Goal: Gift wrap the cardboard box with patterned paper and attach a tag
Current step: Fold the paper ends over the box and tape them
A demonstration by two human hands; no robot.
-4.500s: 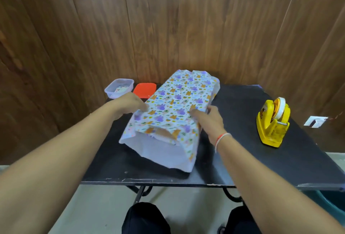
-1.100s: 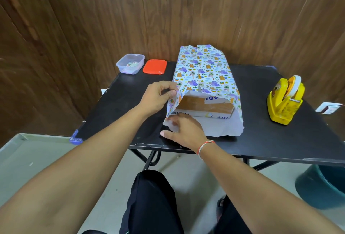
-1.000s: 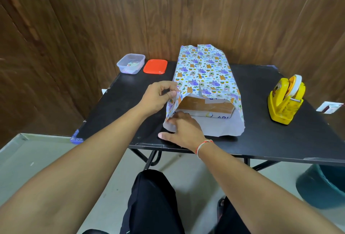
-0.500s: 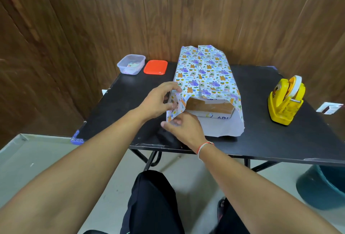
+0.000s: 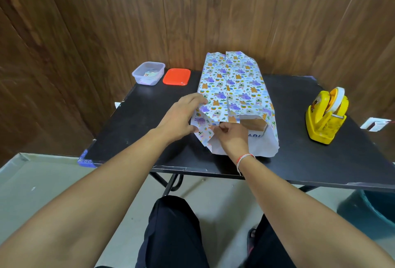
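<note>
Since a second ago the paper's (image 5: 233,84) near-left flap has swung in across the box's (image 5: 255,125) open near end, and the right hand (image 5: 232,137) has come up off the sheet to pinch that flap with curled fingers, while the left hand (image 5: 181,118) lies against the left corner with fingers fairly straight, probably to keep the crease sharp. One box stands mid-table (image 5: 149,122), wrapped but for this end; one dispenser (image 5: 326,116) waits right, one tub (image 5: 148,72) and one lid (image 5: 176,76) far left.
</note>
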